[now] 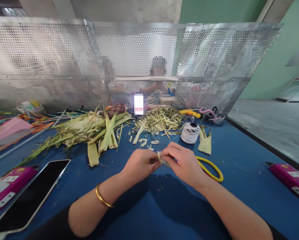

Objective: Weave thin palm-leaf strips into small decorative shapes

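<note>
Between hands: small leaf strip piece [161, 157], pinched from both sides
left hand [139, 165]: fingertips closed on strip
right hand [183, 163]: fingertips closed on strip
handling: likely light, thin, bendy, tears easily; grip near ends
behind hands: leaf pile [89, 130], string spool [190, 132]

Perforated metal screen [51, 60] behind blue table [239, 160], green wall [277, 60], grey floor [269, 123]

Your blue worktop [239, 156] | carries palm leaves [89, 128], shreds [159, 120], white spool [190, 132], yellow scissors [211, 168], phone [31, 196]
</note>
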`<state>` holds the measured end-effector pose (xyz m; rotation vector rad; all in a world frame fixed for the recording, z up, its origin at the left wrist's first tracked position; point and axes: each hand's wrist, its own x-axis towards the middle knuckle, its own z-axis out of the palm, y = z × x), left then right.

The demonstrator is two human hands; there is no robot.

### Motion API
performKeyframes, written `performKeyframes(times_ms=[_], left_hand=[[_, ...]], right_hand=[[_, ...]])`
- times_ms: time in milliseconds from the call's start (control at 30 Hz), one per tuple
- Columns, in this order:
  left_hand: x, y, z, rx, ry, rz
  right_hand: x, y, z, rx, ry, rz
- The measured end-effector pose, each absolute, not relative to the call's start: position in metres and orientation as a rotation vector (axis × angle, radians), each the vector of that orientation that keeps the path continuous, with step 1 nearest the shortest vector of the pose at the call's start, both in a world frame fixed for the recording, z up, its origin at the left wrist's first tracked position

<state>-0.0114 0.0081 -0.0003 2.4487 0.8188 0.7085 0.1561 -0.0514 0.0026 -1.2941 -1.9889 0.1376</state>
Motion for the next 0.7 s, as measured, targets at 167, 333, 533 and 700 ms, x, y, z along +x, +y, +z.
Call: performKeyframes(times_ms=[167, 333, 533, 700], left_hand=[[-0.011, 0.005, 0.003, 2.229, 0.634, 0.63], [-0.011, 0.006, 0.003, 1.878, 0.726, 0.816], [-0.012, 0.009, 0.0, 1.99, 0.943, 1.053], [-0.015, 0.012, -0.003, 2.316, 1.051, 1.086]], right_hand=[[0.164, -0.04, 0.001, -1.379, -1.697, 0.535], [0.164, -0.032, -0.01, -1.363, -1.346, 0.953], [0.155, -0.036, -0.015, -1.313, -1.264, 1.078], [0.147, -0.045, -0.008, -1.389, -1.457, 0.815]])
